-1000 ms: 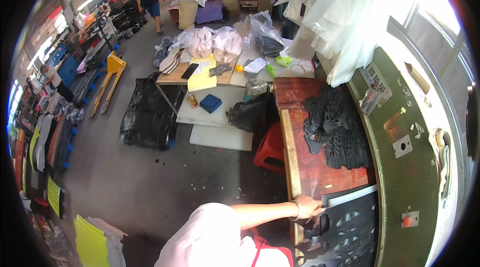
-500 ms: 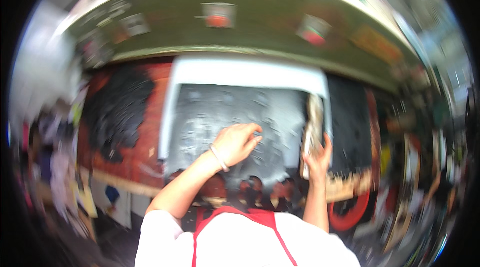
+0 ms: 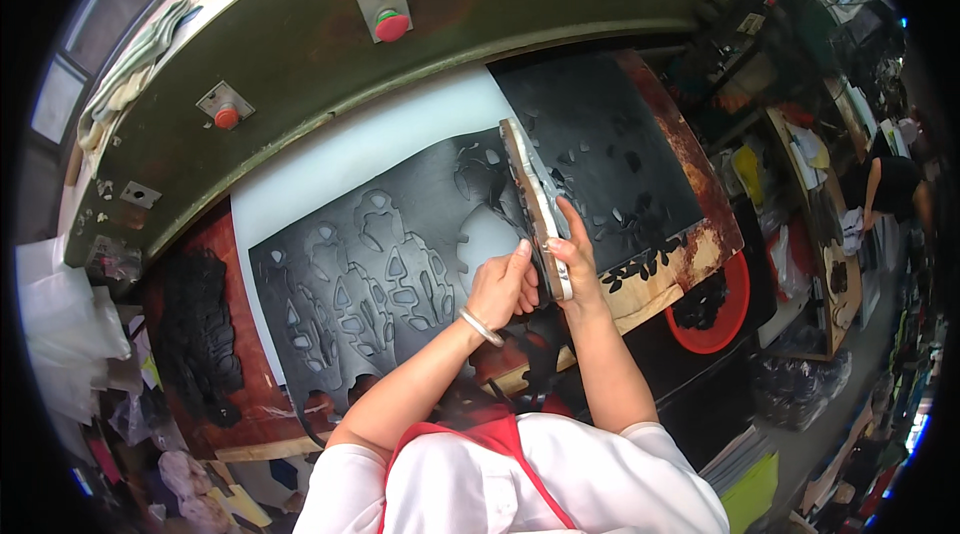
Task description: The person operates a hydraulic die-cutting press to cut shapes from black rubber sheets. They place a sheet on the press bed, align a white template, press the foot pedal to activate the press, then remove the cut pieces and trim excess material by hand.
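My right hand (image 3: pixel 580 269) grips a long narrow cutting die (image 3: pixel 532 194) near its lower end. The die stands on edge, with a brown and white side showing, above a black sheet (image 3: pixel 420 164). Beside the die's lower end my left hand (image 3: pixel 503 286) is closed, a bangle on its wrist. Something dark shows between its fingers and the die, too hidden to name. Shoe-part-shaped outlines are cut through much of the sheet, which lies on a white board (image 3: pixel 300 189).
A green press beam (image 3: pixel 310 54) with red push buttons (image 3: pixel 392 26) spans the far side. Black cut pieces (image 3: pixel 195 334) are heaped at left. Right are another black sheet (image 3: pixel 610 144), small scraps on the wooden edge and a red basin (image 3: pixel 735 319). Another person (image 3: pixel 895 184) is far right.
My view has turned, so the table now slants. My left hand has moved over to the die's lower end and closed. My right hand still holds the die.
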The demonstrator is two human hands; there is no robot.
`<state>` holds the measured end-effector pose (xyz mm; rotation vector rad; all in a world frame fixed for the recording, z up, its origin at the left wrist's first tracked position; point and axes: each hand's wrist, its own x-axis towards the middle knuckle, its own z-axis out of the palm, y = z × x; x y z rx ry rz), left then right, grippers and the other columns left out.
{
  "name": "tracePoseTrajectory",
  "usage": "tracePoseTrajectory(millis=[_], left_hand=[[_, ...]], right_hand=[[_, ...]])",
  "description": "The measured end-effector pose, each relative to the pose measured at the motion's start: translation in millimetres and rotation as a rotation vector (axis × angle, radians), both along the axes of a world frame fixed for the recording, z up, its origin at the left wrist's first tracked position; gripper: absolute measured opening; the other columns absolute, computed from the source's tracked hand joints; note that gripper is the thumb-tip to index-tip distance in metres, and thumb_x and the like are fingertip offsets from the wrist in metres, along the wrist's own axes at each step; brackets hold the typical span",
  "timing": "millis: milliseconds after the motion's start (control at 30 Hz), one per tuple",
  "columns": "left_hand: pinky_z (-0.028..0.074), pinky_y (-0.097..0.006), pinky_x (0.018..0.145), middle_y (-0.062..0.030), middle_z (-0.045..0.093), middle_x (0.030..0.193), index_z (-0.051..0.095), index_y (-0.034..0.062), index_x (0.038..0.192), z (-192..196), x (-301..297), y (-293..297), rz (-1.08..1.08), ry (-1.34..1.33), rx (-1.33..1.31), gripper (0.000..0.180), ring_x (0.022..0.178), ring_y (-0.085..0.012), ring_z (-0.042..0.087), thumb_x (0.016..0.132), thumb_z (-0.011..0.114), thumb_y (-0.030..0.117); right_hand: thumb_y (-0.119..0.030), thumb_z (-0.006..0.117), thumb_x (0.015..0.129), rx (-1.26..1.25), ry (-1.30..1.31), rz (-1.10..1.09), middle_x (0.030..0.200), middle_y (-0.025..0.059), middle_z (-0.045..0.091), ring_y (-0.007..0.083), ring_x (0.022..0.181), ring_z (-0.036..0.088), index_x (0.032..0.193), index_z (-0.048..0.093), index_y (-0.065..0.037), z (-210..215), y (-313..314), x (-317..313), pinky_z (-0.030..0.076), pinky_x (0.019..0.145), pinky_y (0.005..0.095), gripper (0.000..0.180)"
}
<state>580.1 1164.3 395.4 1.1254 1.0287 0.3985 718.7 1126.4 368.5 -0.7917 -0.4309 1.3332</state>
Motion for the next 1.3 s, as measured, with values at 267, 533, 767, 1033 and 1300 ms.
tracePoseTrajectory(millis=[267, 533, 767, 1033, 1300], left_hand=[[0.048, -0.031, 0.044, -0.0117, 0.060, 0.059, 0.056, -0.0042, 0.079, -14.8, -27.5, -6.8, -0.012, 0.225, 0.252, 0.042, 0.050, -0.0193, 0.065, 0.099, 0.046, 0.031], [0.045, -0.023, 0.062, -0.0036, 0.058, 0.079, 0.045, 0.0049, 0.136, -27.0, -75.3, -23.4, 0.249, -0.124, 0.389, 0.048, 0.068, -0.0093, 0.053, 0.089, 0.054, 0.000], [0.045, -0.035, 0.076, -0.0118, 0.050, 0.090, 0.064, 0.0078, 0.112, 1.3, -52.6, -9.7, -0.062, 0.329, 1.138, 0.039, 0.085, -0.0278, 0.052, 0.074, 0.070, 0.005], [0.040, -0.023, 0.057, 0.0023, 0.058, 0.067, 0.066, 0.0046, 0.075, -11.6, -32.4, 24.5, 0.170, -0.012, 0.056, 0.035, 0.061, -0.0064, 0.050, 0.096, 0.057, 0.031], [0.035, -0.022, 0.047, 0.0017, 0.056, 0.065, 0.062, 0.0071, 0.079, -0.6, -24.9, 53.2, 0.710, -0.288, 0.065, 0.032, 0.053, -0.0081, 0.047, 0.095, 0.056, 0.034]], right_hand=[[-0.019, 0.065, 0.075, 0.103, 0.309, -0.097, 0.113, 0.0159, 0.056, 0.0219, 0.094, 0.060, 0.135, 0.037, 0.000, 4.8, 10.0, 30.0, 0.051, 0.083, 0.0312, 0.069], [-0.015, 0.082, 0.055, -0.410, -1.346, -0.288, 0.132, 0.0283, 0.039, 0.0412, 0.124, 0.038, 0.139, 0.035, -0.007, -13.4, -44.0, 118.9, 0.033, 0.105, 0.0472, 0.096], [-0.020, 0.080, 0.067, -0.173, -1.788, -0.456, 0.138, 0.0286, 0.030, 0.0462, 0.129, 0.029, 0.123, 0.053, -0.002, -11.7, -54.9, 82.2, 0.029, 0.105, 0.0532, 0.065], [-0.037, 0.049, 0.094, -0.127, -1.357, -0.123, 0.076, 0.0226, 0.063, 0.0399, 0.071, 0.063, 0.081, 0.059, 0.001, -7.3, -8.7, -54.4, 0.047, 0.061, 0.0492, 0.041], [-0.019, 0.050, 0.094, 0.042, -1.370, -0.406, 0.060, 0.0203, 0.058, 0.0414, 0.055, 0.058, 0.073, 0.056, -0.001, -46.7, -27.4, -65.2, 0.044, 0.050, 0.0485, 0.028]])
